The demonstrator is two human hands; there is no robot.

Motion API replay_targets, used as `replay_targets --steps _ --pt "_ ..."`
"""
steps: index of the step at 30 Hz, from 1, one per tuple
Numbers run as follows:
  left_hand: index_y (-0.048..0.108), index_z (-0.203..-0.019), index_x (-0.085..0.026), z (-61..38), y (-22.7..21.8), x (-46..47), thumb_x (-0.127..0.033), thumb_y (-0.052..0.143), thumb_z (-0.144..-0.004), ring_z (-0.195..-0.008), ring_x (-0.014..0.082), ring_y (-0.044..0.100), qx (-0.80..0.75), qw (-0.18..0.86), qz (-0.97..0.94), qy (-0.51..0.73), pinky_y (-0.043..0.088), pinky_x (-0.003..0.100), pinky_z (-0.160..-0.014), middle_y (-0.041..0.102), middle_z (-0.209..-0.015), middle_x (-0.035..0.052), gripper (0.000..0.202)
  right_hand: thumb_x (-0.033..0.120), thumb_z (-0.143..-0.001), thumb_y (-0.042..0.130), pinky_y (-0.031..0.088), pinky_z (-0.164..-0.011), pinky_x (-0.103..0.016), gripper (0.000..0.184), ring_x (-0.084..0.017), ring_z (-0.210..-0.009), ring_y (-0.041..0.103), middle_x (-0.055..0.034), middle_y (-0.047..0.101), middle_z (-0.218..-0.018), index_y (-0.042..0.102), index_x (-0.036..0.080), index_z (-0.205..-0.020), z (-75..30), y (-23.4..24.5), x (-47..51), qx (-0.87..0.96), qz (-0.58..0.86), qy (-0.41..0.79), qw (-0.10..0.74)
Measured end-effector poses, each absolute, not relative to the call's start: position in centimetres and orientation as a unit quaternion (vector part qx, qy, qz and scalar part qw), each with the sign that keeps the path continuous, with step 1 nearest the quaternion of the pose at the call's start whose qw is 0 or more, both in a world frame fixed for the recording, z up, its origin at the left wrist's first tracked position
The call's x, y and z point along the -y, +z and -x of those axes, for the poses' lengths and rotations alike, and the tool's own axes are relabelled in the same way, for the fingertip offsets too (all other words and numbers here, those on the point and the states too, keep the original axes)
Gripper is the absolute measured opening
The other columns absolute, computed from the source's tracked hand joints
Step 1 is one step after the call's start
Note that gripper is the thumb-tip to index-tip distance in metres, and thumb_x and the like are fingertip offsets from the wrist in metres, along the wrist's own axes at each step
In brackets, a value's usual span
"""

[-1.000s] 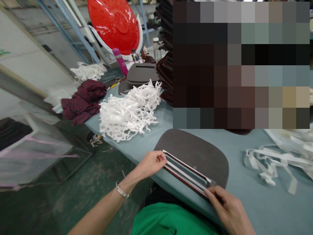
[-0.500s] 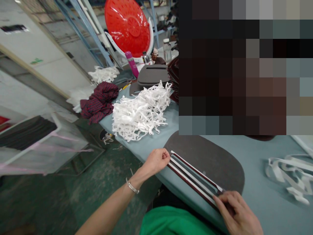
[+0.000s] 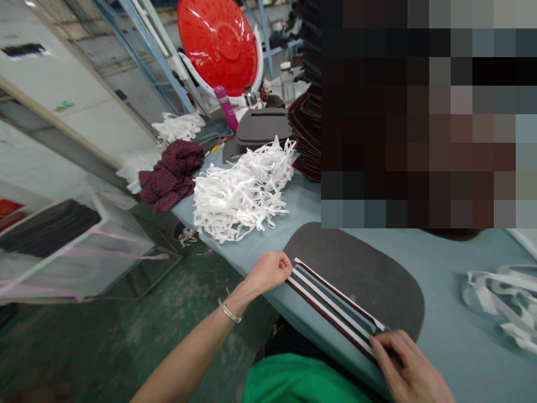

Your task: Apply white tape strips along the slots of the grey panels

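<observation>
A dark grey panel (image 3: 364, 268) with rounded corners and a long slot lies flat at the table's front edge. White strips run along the slot, with dark red edging beside them. My left hand (image 3: 271, 271) is closed in a pinch at the slot's left end, on the end of a white strip (image 3: 329, 314). At the right end, the thumb and fingers of my right hand (image 3: 405, 358) pinch the same strip near the panel's front edge. Its fingertips are partly hidden.
On the blue-grey table (image 3: 440, 285) are a heap of white strips (image 3: 243, 193), looser strips (image 3: 507, 302) at right, stacked grey panels (image 3: 264, 126) and striped cloth (image 3: 174, 173). A bin (image 3: 121, 252) stands left on the floor. Pixelation covers the upper right.
Both hands keep their hold at the two ends of the slot. The view has shifted slightly; otherwise hands and panel look almost the same.
</observation>
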State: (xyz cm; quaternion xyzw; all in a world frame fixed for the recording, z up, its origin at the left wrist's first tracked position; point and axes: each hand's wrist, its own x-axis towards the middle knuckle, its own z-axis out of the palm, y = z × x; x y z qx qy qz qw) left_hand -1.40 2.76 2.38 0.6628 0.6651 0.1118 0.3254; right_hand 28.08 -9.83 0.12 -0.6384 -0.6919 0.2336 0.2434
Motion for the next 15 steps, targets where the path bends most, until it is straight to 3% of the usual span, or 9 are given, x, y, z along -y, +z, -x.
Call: replay_targets --steps 10,15 --pt "0.063 -0.072 -0.018 0.5 2.6 -2.2 -0.02 0.055 -0.074 -0.059 0.0133 0.055 -0.695 0.27 -0.66 0.097 0.035 0.025 -0.057 0.063 -0.065 0.0002 0.009 0.06 -0.082 0.047 0.044 -0.042 -0.02 0.037 -0.013 -0.046 0.058 0.0025 0.061 -0.06 0.059 0.027 -0.071 -28.4 -0.5 9.9 0.65 0.69 0.247 0.203" --pt "0.057 -0.089 -0.02 -0.8 2.8 -0.7 -0.016 0.048 -0.083 -0.078 0.0164 0.057 -0.662 0.155 -0.722 0.127 0.039 0.027 -0.071 0.063 -0.083 0.0023 0.011 0.054 -0.085 0.044 0.04 -0.046 -0.023 0.035 -0.014 -0.047 0.055 0.0019 0.057 -0.056 0.058 0.025 -0.07 -27.4 0.4 10.2 0.62 0.721 0.232 0.206"
